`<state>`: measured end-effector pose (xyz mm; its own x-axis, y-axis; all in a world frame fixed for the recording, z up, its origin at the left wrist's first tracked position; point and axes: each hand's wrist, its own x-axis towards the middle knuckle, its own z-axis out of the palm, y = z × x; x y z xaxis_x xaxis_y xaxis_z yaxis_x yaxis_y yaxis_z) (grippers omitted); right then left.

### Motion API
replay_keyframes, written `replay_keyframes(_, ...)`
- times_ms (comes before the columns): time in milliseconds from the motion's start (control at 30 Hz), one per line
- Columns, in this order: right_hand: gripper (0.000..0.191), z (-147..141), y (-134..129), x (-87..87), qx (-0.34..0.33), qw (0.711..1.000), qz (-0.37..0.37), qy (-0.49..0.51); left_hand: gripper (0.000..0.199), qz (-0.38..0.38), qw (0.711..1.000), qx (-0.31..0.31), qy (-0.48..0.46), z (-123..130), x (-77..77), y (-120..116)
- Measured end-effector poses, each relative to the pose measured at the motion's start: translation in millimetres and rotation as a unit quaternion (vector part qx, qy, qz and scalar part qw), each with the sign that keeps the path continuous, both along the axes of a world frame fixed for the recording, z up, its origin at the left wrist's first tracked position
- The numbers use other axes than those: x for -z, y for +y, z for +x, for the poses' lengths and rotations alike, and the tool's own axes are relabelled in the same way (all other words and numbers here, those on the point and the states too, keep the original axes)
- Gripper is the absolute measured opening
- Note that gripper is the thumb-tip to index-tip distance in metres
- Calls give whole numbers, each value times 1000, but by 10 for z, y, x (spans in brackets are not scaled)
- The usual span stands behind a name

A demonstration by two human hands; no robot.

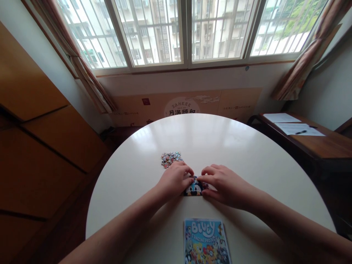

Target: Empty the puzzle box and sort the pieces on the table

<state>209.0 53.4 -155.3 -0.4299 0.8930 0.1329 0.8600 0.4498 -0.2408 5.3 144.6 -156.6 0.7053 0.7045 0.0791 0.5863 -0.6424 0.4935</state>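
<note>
A small, partly joined jigsaw puzzle (pixel 194 190) lies flat on the white round table (pixel 132 205), showing a blue cartoon dog face. At its left and upper edge, my left hand (pixel 175 179) has its thumb and fingers curled in against the pieces. My right hand (pixel 224 183) grips the right side, index finger on the upper edge and thumb lower down. The fingers cover parts of the puzzle, so a single piece in them cannot be made out. Just beyond my left hand sits a heap of loose jigsaw pieces (pixel 169 159).
A blue picture sheet (pixel 207 242) lettered "Bluey Fanzine Project" lies nearest me. To the right, a wooden desk (pixel 324 146) bears papers (pixel 298 129) and dark pens. A large printed cardboard panel (pixel 236 104) leans under the barred window. Wooden cabinets (pixel 41 154) stand left.
</note>
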Motion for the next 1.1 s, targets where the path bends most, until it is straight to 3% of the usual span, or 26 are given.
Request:
replay_keyframes(400,22,-19,-18,-17,-4,1000,6,8,10,-58,998,-15,-5,-22,-58,7)
replay_keyframes(767,31,-22,-15,-21,-2,1000,-4,1,8,-126,984,-41,-119,-61,-95,116)
replay_keyframes(967,30,-28,-17,-51,-10,1000,-12,18,11,-131,955,-169,-204,-466,-265,530)
replay_keyframes(1100,30,-16,-11,-24,-13,1000,-1,22,11,-87,956,-224,-169,-610,-183,751)
